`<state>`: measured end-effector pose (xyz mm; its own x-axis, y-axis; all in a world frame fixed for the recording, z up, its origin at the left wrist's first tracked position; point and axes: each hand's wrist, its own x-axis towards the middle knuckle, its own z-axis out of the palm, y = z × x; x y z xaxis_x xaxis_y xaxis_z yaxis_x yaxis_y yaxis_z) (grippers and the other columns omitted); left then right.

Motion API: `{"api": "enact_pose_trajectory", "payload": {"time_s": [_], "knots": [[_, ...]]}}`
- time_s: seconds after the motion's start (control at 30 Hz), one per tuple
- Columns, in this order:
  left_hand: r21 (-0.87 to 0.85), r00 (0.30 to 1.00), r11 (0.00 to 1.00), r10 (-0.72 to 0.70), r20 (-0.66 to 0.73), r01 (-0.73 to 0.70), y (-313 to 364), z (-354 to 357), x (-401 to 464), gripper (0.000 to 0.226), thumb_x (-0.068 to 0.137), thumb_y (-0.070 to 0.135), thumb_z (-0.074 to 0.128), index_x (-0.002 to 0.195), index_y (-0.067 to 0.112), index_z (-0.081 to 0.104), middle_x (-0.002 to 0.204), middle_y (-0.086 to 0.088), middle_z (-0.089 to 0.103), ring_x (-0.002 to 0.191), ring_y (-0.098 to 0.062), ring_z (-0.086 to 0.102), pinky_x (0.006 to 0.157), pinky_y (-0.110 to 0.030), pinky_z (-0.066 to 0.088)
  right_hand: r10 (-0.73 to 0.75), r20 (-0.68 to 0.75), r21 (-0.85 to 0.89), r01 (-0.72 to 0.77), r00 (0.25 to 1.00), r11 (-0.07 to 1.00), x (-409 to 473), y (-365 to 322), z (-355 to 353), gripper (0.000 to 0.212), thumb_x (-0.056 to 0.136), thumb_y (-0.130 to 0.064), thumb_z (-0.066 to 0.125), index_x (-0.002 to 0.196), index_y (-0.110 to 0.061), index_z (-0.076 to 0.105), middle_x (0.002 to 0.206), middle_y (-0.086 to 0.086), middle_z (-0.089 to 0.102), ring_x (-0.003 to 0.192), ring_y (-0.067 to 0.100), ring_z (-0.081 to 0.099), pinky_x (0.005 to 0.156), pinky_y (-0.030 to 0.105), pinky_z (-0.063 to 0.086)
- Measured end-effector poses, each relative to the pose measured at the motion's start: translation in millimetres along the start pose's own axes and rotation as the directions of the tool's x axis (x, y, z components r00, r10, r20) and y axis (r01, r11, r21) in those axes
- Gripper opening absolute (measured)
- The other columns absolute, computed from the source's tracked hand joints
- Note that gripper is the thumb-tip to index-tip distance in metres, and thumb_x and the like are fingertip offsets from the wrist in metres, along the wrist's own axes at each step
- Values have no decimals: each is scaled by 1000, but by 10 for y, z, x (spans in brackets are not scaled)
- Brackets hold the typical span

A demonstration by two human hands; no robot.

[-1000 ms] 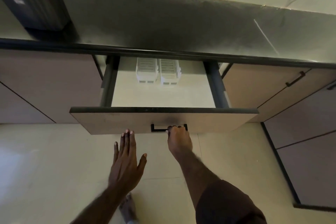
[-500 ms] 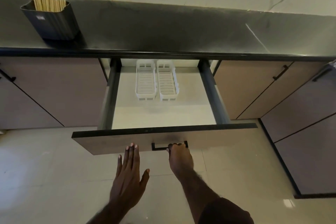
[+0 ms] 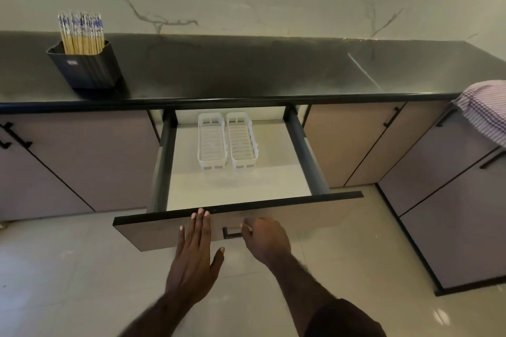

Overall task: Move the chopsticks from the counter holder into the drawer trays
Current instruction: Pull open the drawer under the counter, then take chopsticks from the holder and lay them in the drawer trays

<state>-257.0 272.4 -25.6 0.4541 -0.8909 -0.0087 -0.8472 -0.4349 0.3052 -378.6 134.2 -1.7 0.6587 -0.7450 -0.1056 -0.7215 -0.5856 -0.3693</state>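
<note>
A bundle of pale wooden chopsticks with blue-patterned tops (image 3: 81, 33) is seen standing upright in one dark ribbed holder (image 3: 87, 68) at the far left of the black bench (image 3: 246, 71), well apart from both hands and up-left of them. The sticks are too tightly packed to be counted. One wide drawer with a brown front and grey sides (image 3: 273, 216) is pulled out below the bench edge. Two white slatted plastic trays (image 3: 227, 142) are laid side by side, touching or nearly so, toward the back of the drawer floor; nothing is seen lying in them.

The left hand (image 3: 195, 252) is held flat with straight fingers together, thumb spread, its fingertips reaching the top edge of the drawer front. The right hand (image 3: 267, 238) is seen with fingers curled just beside the right end of the single black drawer handle (image 3: 232, 232); whether the handle is gripped cannot be told.

One striped pink-and-white cloth (image 3: 484, 109) is draped over the bench edge at far right.
</note>
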Motion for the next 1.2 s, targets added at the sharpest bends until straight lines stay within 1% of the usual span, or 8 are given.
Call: {"api": "enact_pose_trajectory", "payload": {"time_s": [0.17, 0.33, 0.5, 0.6, 0.73, 0.9, 1.0, 1.2], "knots": [[-18, 993, 998, 52, -108, -54, 122, -486, 145, 78, 88, 59, 6, 145, 17, -28, 153, 0, -33, 142, -13, -31, 117, -35, -15, -94, -131, 47, 100, 987, 994, 97, -264, -541, 41, 98, -45, 40, 122, -22, 64, 107, 4, 72, 100, 24, 65, 83, 34, 51], [-28, 970, 996, 80, -230, -89, 107, -1122, 409, 81, 98, 49, 31, 146, 15, -25, 155, -3, -29, 145, -17, -24, 117, -35, -14, -132, -251, 88, 159, 959, 983, 347, -670, -1016, 44, 96, -49, 43, 127, -25, 62, 114, 3, 72, 105, 24, 65, 88, 35, 51], [3, 930, 997, 78, -360, -82, -143, -1816, 685, 80, 98, 48, 32, 149, 14, -20, 157, -4, -26, 145, -19, -24, 116, -34, -16, -218, -396, 49, 257, 892, 965, 646, -1235, -1449, 41, 95, -48, 48, 124, -24, 66, 115, 1, 73, 102, 22, 68, 88, 34, 53], [-25, 908, 995, 75, -413, -94, -396, -2217, 820, 80, 98, 50, 31, 146, 19, -25, 157, -2, -26, 145, -17, -24, 116, -36, -15, -251, -468, 38, 303, 847, 952, 824, -1674, -1621, 41, 93, -48, 50, 122, -25, 67, 115, -2, 73, 104, 19, 67, 89, 34, 54], [-12, 864, 988, 127, -487, -152, -889, -2764, 938, 80, 97, 47, 36, 147, 18, -20, 157, -1, -22, 145, -15, -23, 120, -40, -10, -310, -499, 22, 369, 809, 929, 1060, -2366, -1742, 41, 92, -48, 52, 122, -25, 67, 112, -3, 73, 103, 16, 67, 88, 35, 54], [25, 813, 979, 182, -554, -202, -1678, -3437, 1116, 81, 96, 46, 40, 148, 17, -16, 157, 0, -17, 146, -13, -19, 119, -36, -13, -317, -556, 6, 384, 768, 923, 1375, -3234, -1841, 40, 93, -48, 50, 124, -27, 65, 115, -6, 72, 105, 13, 67, 89, 32, 54], [40, 802, 978, 190, -567, -204, -2124, -3765, 1220, 81, 93, 48, 36, 148, 17, -14, 157, 1, -14, 147, -13, -16, 116, -29, -17, -316, -576, -11, 380, 754, 925, 1566, -3674, -1862, 40, 94, -46, 50, 126, -27, 63, 118, -6, 71, 107, 12, 66, 92, 32, 53], [102, 802, 971, 235, -550, -215, -2831, -4057, 1525, 77, 93, 48, 31, 151, 18, -11, 160, 0, -12, 147, -13, -15, 118, -34, -16, -288, -579, 9, 360, 763, 933, 2010, -4317, -1780, 38, 95, -42, 52, 128, -26, 61, 117, -5, 71, 103, 11, 66, 90, 29, 52]]}}
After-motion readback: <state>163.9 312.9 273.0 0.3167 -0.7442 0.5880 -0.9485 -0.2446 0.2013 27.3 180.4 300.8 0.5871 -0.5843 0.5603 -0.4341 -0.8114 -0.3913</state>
